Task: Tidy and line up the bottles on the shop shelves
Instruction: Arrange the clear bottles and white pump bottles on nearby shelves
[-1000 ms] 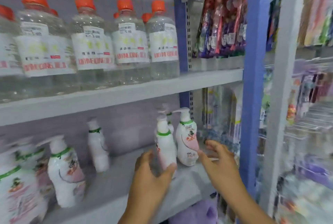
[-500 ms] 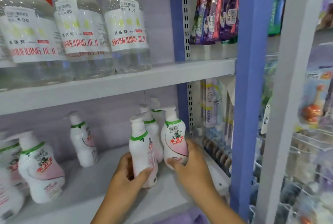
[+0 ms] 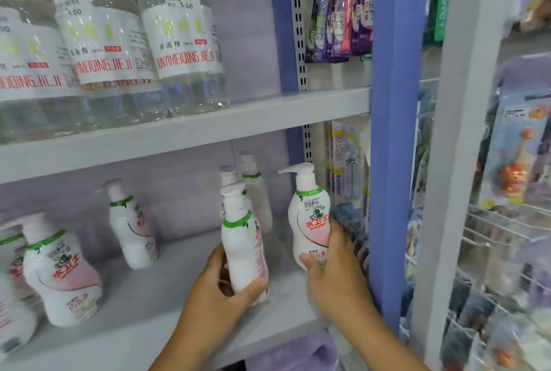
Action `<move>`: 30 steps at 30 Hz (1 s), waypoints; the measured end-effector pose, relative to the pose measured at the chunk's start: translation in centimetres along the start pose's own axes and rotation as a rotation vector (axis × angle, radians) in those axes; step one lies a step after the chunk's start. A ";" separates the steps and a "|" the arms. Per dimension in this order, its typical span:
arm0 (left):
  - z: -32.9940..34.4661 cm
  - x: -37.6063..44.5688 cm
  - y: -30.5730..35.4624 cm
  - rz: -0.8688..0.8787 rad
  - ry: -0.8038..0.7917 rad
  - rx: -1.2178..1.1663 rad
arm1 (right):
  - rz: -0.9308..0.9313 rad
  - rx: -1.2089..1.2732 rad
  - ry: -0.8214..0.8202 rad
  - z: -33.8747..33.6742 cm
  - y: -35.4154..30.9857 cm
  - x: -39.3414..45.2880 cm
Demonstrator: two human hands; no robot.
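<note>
On the lower grey shelf (image 3: 155,305) stand several white pump bottles with green collars and pink labels. My left hand (image 3: 220,290) grips the base of one pump bottle (image 3: 243,245), which is turned side-on. My right hand (image 3: 334,269) grips another pump bottle (image 3: 311,215) by its lower part, label facing me, close to the blue upright. Two more pump bottles (image 3: 253,191) stand behind them. One pump bottle (image 3: 131,230) stands alone further back, and others (image 3: 59,272) crowd the left end.
The upper shelf (image 3: 185,129) carries large clear bottles (image 3: 182,33) with orange caps and white labels. A blue upright post (image 3: 393,132) bounds the bay on the right. Hanging packets (image 3: 343,6) and wire baskets (image 3: 507,221) of goods fill the neighbouring bays.
Both hands have closed round their bottles. The bottle in my right hand has moved right, away from the left one, with its label turned to face me. The view has come closer.
</note>
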State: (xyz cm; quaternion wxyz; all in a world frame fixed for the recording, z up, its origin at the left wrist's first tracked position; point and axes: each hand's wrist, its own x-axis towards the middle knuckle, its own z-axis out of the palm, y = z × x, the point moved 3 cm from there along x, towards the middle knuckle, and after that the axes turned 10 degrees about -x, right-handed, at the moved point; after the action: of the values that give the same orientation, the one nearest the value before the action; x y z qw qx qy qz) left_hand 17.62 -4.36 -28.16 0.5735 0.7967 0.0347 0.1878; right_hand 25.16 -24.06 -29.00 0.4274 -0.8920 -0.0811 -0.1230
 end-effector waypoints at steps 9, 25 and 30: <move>2.2 0.0 -0.6 0.002 0.055 0.009 | 0.049 0.084 0.108 -0.3 0.1 0.2; 4.2 0.2 0.5 0.030 0.127 -0.002 | -0.001 0.104 0.111 -0.2 0.0 0.1; 3.6 0.3 0.1 0.032 0.142 -0.019 | -0.004 0.089 0.118 -0.2 0.0 0.0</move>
State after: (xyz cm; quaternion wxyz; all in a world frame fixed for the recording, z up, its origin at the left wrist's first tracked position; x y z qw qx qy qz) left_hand 19.12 -7.54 -29.00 0.5740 0.7763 0.0609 0.2532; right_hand 25.12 -24.25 -28.90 0.4706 -0.8631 -0.0627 -0.1724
